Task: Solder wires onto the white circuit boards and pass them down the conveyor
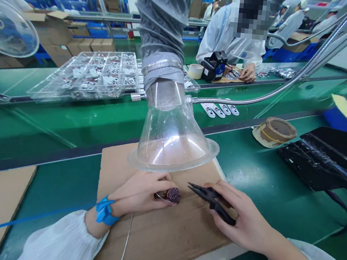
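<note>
Hands on a dark coil (173, 195) and black needle-nose pliers (214, 200)

Left hand (137, 194): fingers (160, 181) close narrowly around the coil, held just above a cardboard sheet (162, 238). Right hand (241, 218): fingers (220, 186) wrap the plier handles, with the tips pointing toward the coil, close to it but not touching. Whether the jaws are parted is hard to tell. A thin silver wire (126, 241) runs down the cardboard below the left hand. A blue wrist strap (105, 212) circles the left wrist, its cord (28, 214) leading away across the green bench (56, 179). Overhead hangs a clear funnel hood (168, 146) on a grey duct (161, 21). Farther along the bench, a clear compartmented tray (86, 75) holds small packets, their contents too small to identify. White strips (219, 110) lie nearby, and a tape roll (274, 132) sits to the right. At the far bench, a co-worker's hand (247, 73) rests beside a black dispenser (215, 66).
</note>
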The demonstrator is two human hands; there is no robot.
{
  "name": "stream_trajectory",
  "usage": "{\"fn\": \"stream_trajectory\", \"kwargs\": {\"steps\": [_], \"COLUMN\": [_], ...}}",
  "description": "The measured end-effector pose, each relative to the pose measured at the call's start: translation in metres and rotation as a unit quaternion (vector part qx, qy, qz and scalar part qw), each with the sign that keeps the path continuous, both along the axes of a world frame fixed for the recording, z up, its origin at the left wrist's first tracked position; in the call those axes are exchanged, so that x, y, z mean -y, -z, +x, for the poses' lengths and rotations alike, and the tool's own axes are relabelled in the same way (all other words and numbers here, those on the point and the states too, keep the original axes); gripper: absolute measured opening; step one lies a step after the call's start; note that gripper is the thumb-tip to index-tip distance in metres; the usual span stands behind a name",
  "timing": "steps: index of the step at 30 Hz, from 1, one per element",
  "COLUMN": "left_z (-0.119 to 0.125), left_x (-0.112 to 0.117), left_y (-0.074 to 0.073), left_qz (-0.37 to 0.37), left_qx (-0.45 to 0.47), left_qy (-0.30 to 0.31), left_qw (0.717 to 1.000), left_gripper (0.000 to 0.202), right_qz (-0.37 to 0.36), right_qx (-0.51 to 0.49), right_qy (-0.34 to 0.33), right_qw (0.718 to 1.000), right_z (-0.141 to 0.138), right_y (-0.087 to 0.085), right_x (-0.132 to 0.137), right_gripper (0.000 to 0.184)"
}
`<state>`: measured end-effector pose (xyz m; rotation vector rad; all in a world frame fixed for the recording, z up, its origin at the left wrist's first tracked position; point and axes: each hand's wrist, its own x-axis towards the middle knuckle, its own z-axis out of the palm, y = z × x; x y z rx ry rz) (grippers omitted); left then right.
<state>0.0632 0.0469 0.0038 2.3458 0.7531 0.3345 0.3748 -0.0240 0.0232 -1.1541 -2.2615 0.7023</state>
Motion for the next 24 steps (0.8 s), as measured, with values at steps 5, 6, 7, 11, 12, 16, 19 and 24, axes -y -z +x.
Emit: {"fn": "stream_trajectory", "kwargs": {"steps": [5, 6, 7, 11, 12, 16, 19, 24], "left_z": [0.0, 0.0, 0.0, 0.001, 0.001, 0.002, 0.004, 0.008], "left_x": [0.0, 0.0, 0.0, 0.0, 0.0, 0.0, -0.001, 0.0], "left_y": [0.001, 0.001, 0.0, -0.001, -0.001, 0.001, 0.005, 0.012], "left_qz": [-0.007, -0.007, -0.005, -0.003, -0.007, -0.029, -0.027, -0.009], "left_qx": [0.003, 0.0, -0.003, -0.005, -0.001, 0.006, 0.006, 0.007], "left_qy": [0.003, 0.004, 0.005, 0.001, -0.002, -0.011, -0.031, -0.042], "left_qw": [1.0, 1.0, 1.0, 1.0, 1.0, 0.999, 0.999, 0.999], "left_gripper": [0.022, 0.022, 0.021, 0.019, 0.02, 0.023, 0.026, 0.029], "right_qz": [-0.007, 0.004, 0.016, 0.033, 0.032, 0.064, 0.07, 0.099], "right_qx": [0.069, 0.056, 0.033, 0.037, 0.065, 0.06, 0.078, 0.106], "right_qy": [-0.023, -0.015, -0.003, -0.001, -0.008, 0.017, 0.036, 0.045], "right_qw": [0.997, 0.998, 0.999, 0.999, 0.997, 0.996, 0.994, 0.988], "right_z": [0.001, 0.001, 0.001, 0.0, -0.001, -0.001, -0.002, -0.003], "right_y": [0.001, 0.0, -0.001, -0.004, -0.005, -0.006, -0.006, -0.008], "right_x": [-0.001, -0.001, 0.0, 0.002, 0.002, 0.004, 0.005, 0.007], "right_gripper": [0.052, 0.053, 0.053, 0.051, 0.049, 0.049, 0.055, 0.053]}}
